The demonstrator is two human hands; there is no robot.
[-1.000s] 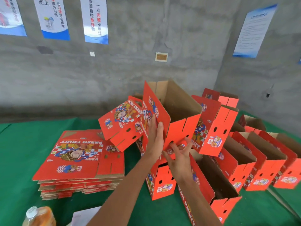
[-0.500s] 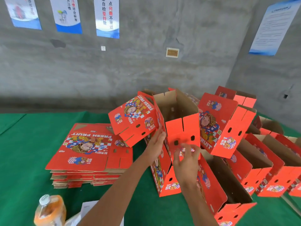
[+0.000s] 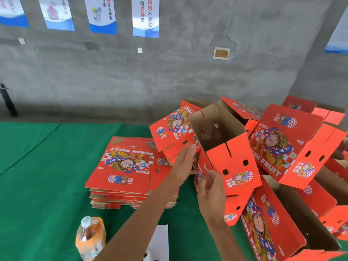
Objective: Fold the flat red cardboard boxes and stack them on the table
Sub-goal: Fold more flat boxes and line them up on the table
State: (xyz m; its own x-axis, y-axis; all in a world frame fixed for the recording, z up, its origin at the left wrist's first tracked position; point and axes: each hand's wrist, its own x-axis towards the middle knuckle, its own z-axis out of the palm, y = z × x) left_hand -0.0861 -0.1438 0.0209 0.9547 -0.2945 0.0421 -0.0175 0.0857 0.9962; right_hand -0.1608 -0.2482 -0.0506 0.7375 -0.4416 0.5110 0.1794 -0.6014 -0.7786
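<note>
My left hand (image 3: 185, 162) lies flat, fingers straight, steadying the opened box (image 3: 224, 147) atop the heap at the right of the table (image 3: 47, 166); my right hand (image 3: 211, 193) looks loosely curled at its near flap, grasp unclear.

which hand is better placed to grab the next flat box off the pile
Left. The left hand hovers right beside the stack of flat red cardboard boxes; the right hand sits farther away at the opened red cardboard box.

Both hands, left hand (image 3: 185, 162) and right hand (image 3: 211, 189), touch an opened red box (image 3: 231, 159) above the green desk (image 3: 47, 176), beside the flat stack (image 3: 128, 166).
</note>
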